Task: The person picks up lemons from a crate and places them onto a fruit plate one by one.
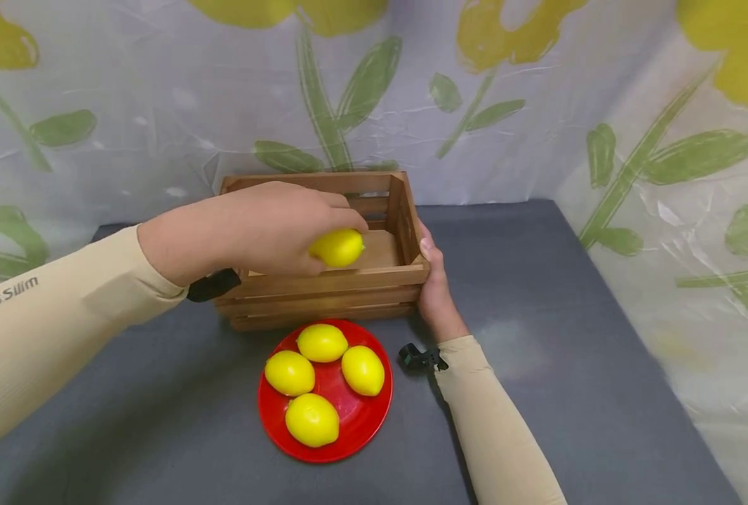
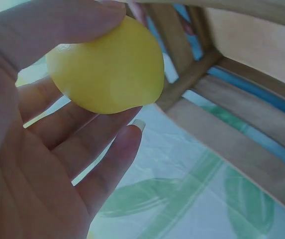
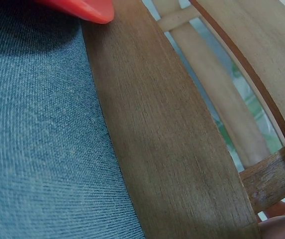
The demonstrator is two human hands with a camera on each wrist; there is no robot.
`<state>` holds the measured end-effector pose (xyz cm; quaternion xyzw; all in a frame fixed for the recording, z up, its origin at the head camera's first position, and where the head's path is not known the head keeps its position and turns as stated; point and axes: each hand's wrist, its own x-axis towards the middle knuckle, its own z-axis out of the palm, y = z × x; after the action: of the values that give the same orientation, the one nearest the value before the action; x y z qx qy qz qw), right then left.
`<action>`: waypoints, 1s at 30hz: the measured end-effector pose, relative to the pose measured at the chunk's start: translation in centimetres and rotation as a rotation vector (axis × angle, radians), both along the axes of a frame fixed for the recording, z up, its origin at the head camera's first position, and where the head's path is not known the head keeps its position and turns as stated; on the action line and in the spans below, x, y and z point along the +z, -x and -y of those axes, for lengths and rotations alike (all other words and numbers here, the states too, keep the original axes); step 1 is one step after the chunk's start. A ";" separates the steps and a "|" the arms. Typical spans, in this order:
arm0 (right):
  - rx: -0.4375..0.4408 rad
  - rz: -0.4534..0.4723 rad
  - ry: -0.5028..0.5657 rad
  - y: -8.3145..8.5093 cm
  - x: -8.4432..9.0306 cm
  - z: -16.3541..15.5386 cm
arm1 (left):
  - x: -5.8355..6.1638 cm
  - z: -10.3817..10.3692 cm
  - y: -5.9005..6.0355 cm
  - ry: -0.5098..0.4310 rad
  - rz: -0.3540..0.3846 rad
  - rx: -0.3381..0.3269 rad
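My left hand [image 1: 260, 228] pinches a yellow lemon [image 1: 339, 248] over the open top of a slatted wooden crate [image 1: 349, 282]. In the left wrist view the thumb lies on one side of the lemon [image 2: 110, 69] and the spread fingers [image 2: 90, 149] are on the other. At the crate's right end, my right hand [image 1: 439, 294] grips its side; part of its fingers is hidden behind the wood. In front of the crate, a red plate [image 1: 358, 421] carries several lemons [image 1: 311, 419]. The crate's left inside is covered by my left hand.
The grey cloth-covered table [image 1: 538, 365] extends on both sides of the crate. Close behind it hangs a pale sheet [image 1: 210, 119] with painted yellow flowers, which also runs along the right. A black wrist camera [image 1: 415, 358] sits by my right wrist, near the plate.
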<state>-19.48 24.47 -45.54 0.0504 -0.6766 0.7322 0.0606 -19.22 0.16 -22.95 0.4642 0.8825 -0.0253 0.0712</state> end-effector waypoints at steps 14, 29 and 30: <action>0.010 0.023 -0.010 0.0 0.2 -0.1 | -2.2 -0.8 -5.3 0.034 0.120 -0.162; 0.022 -0.014 0.030 0.4 0.1 -0.1 | -8.1 -0.4 -8.2 0.043 0.159 -0.231; 0.024 -0.018 0.028 0.4 0.2 -0.1 | -8.4 -0.4 -8.4 0.039 0.157 -0.241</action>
<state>-19.86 24.60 -45.38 0.0644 -0.6650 0.7417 0.0588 -10.81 0.56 -31.35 0.5658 0.8115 -0.0142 0.1453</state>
